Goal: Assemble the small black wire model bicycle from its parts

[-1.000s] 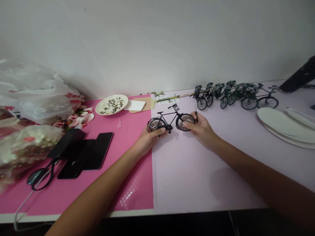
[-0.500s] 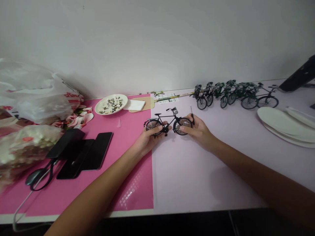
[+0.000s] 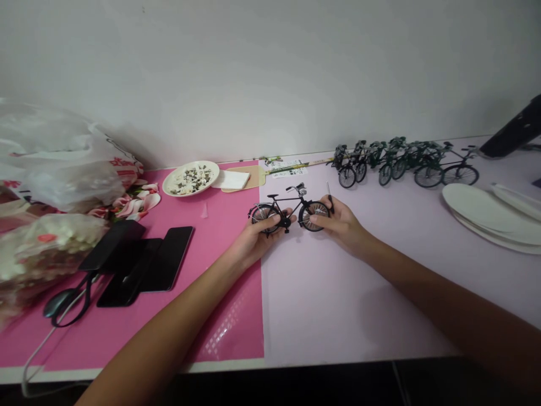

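Observation:
A small black model bicycle (image 3: 288,199) is held upright above the table, its handlebar end to the right. My left hand (image 3: 252,239) grips its rear wheel, thumb in front and fingers behind. My right hand (image 3: 343,226) pinches the front wheel with the thumb across it. A thin tool (image 3: 329,197) with a metal shaft pointing up also sits in my right hand. Several more model bicycles (image 3: 385,163) stand in a row near the wall at the right.
A plate of small parts (image 3: 191,179) lies at the back left, beside a white pad (image 3: 232,180). Phones (image 3: 168,259), a black box (image 3: 112,245) and plastic bags (image 3: 63,163) fill the left side. White plates (image 3: 486,211) lie at the right, near a black cylinder (image 3: 513,129).
The model bicycle has shifted very slightly to the right with both hands still on it.

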`<state>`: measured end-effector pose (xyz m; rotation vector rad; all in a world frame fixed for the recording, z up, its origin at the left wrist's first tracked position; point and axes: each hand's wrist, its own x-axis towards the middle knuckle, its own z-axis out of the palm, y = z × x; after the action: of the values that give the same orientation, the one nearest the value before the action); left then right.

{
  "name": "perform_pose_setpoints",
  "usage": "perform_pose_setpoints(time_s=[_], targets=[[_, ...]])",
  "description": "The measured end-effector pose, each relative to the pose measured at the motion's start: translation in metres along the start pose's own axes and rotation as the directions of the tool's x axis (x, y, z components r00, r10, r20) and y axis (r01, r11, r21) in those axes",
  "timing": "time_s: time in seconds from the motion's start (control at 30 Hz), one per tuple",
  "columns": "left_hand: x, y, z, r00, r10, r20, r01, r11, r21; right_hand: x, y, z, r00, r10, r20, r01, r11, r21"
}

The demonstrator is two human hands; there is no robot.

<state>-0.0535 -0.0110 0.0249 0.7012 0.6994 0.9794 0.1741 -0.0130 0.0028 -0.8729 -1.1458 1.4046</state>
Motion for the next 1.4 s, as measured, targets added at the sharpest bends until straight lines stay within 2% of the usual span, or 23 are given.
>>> perform_pose_setpoints(time_s=[0.43,0.9,0.97,1.03,1.1,1.17,1.2,1.27,1.37,1.4], targets=[[0.004,-0.007,-0.003,0.998,0.058,0.026,-0.06,0.997,0.053,0.003,0.001,0.001,0.999,0.016,-0.05,-0.014,1.0,0.025],[0.0,-0.006,0.004,0.996,0.094,-0.005,-0.092,0.983,0.156,0.003,0.0,0.003,0.998,0.012,-0.067,-0.013,1.0,-0.011],[0.0,-0.006,0.004,0.993,0.118,-0.023,-0.113,0.981,0.156,0.005,0.002,0.002,0.992,-0.044,-0.12,0.034,0.996,-0.077],[-0.001,-0.007,0.005,0.986,0.161,-0.037,-0.152,0.973,0.174,0.005,0.003,0.001,0.963,-0.156,-0.219,0.106,0.968,-0.227],[-0.003,-0.006,0.008,0.973,0.224,-0.051,-0.207,0.951,0.228,0.003,0.002,0.002,0.895,-0.336,-0.292,0.198,0.888,-0.415],[-0.006,-0.006,0.012,0.953,0.296,-0.07,-0.26,0.912,0.317,-0.002,-0.001,0.005,0.824,-0.495,-0.274,0.297,0.79,-0.536],[-0.007,-0.006,0.014,0.941,0.328,-0.083,-0.276,0.887,0.37,-0.004,-0.002,0.008,0.807,-0.538,-0.242,0.341,0.761,-0.552],[-0.01,-0.008,0.016,0.912,0.398,-0.102,-0.314,0.835,0.452,-0.011,-0.004,0.015,0.831,-0.528,-0.176,0.382,0.771,-0.509],[-0.013,-0.014,0.014,0.835,0.534,-0.13,-0.407,0.759,0.509,-0.02,-0.005,0.026,0.934,-0.344,-0.094,0.287,0.882,-0.375],[-0.014,-0.016,0.012,0.838,0.537,-0.099,-0.405,0.733,0.547,-0.022,-0.004,0.03,0.96,-0.272,-0.071,0.236,0.917,-0.321]])
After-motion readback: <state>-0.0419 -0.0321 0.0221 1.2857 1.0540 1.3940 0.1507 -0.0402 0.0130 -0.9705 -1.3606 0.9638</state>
